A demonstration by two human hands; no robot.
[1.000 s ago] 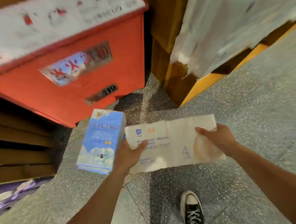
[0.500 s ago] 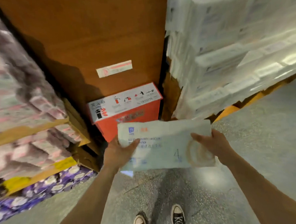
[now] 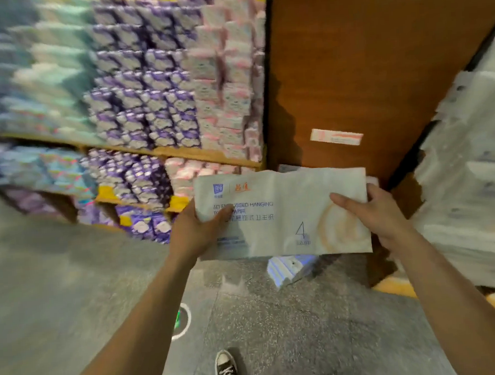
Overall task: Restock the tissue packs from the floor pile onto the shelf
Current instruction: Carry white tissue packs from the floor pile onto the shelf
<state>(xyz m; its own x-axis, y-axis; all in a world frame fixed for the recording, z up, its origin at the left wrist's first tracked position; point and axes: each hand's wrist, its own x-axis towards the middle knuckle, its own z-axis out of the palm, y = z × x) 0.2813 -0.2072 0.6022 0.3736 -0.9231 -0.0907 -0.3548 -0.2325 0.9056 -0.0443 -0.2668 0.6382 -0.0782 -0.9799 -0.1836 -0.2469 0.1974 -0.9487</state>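
Note:
I hold a long white tissue pack [image 3: 282, 214] flat in front of me at waist height, printed with blue text and a large 4. My left hand [image 3: 198, 228] grips its left end, thumb on top. My right hand [image 3: 372, 211] grips its right end, thumb across the printed circle. A blue tissue pack [image 3: 292, 268] lies on the floor just below it. Shelves [image 3: 198, 155] packed with purple, pink and teal tissue packs fill the left. White packs [image 3: 470, 197] are stacked on the right.
A brown wooden panel [image 3: 363, 64] with a small label stands behind the pack, between the two shelf units. The speckled grey floor [image 3: 307, 328] carries a round green marker [image 3: 180, 322]. One black sneaker [image 3: 227, 374] shows at the bottom.
The view has swung up and to the left, bringing the left shelves into sight. The red box has dropped out of sight behind the pack. Both hands keep the same hold.

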